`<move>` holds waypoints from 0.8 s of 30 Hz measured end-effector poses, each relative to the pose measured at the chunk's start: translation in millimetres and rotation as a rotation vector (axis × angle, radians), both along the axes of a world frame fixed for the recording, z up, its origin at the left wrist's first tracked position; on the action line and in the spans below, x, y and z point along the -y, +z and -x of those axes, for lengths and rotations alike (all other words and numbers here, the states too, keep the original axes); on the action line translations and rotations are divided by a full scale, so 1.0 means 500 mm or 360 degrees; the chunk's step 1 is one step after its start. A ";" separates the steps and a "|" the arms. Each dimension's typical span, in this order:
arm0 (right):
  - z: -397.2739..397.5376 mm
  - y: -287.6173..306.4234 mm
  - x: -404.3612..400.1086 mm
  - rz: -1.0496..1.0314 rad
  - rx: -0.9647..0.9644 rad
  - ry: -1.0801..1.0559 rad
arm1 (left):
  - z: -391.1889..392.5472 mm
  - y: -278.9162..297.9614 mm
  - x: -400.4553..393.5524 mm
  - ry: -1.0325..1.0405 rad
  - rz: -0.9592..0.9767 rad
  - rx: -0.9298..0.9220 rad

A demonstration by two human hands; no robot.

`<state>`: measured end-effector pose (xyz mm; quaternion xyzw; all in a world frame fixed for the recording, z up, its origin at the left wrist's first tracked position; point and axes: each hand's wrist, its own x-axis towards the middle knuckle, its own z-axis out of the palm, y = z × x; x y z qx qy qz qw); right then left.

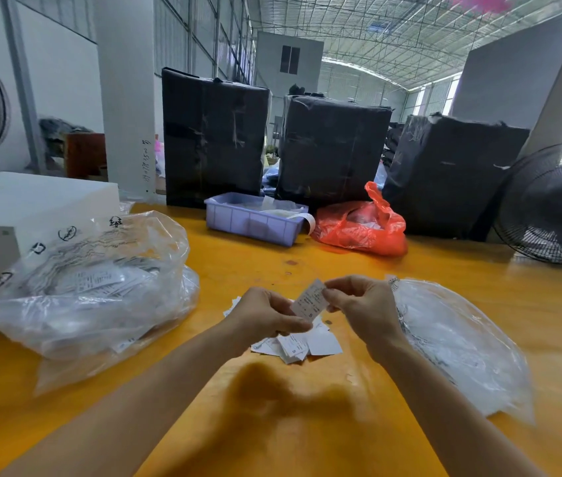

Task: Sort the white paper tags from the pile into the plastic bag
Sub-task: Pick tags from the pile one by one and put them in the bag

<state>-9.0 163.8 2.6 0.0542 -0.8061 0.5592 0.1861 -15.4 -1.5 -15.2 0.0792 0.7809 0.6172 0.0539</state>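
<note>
A small pile of white paper tags (302,345) lies on the yellow table (307,425) just below my hands. Both hands hold one printed white tag (309,300) above the pile. My left hand (266,316) pinches its lower end, and my right hand (358,304) pinches its upper end. A clear plastic bag (458,342) with tags inside lies flat to the right of my right hand. A larger clear plastic bag (90,284), bulging with printed tags, sits to the left.
A purple plastic bin (252,222) and a red plastic bag (362,225) stand at the table's far side, with black wrapped bales (214,136) behind. A white box (14,204) sits far left. A black fan (558,208) stands at the right edge.
</note>
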 end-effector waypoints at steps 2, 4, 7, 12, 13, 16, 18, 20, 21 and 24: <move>0.001 0.003 0.002 0.0010 0.0042 0.0026 | -0.003 -0.005 0.000 -0.0028 -0.0026 0.0049; -0.002 0.006 0.002 -0.0099 0.0070 0.0104 | -0.004 -0.011 0.000 0.0008 -0.0159 0.0076; -0.009 0.012 0.003 -0.0303 0.0069 0.0266 | -0.010 -0.014 -0.001 0.0010 -0.0359 0.0119; -0.014 0.015 0.002 -0.0173 0.0055 0.0306 | -0.021 -0.014 0.002 -0.0038 -0.0366 0.0101; -0.015 0.015 0.002 -0.0187 0.0056 0.0325 | -0.021 -0.014 0.002 0.0000 -0.0415 0.0092; -0.019 0.016 0.007 -0.0253 0.0100 0.0398 | -0.015 -0.017 0.005 0.0132 -0.0523 0.0049; -0.019 0.013 0.009 -0.0280 0.0128 0.0436 | -0.013 -0.021 0.007 0.0181 -0.0552 0.0043; -0.018 0.011 0.012 -0.0324 0.0105 0.0454 | -0.012 -0.025 0.008 0.0195 -0.0539 0.0032; -0.017 0.009 0.012 -0.0340 0.0090 0.0460 | -0.012 -0.026 0.008 0.0195 -0.0548 0.0026; -0.011 0.002 0.014 -0.0380 0.0038 0.0419 | -0.013 -0.025 0.003 0.0223 -0.0618 0.0026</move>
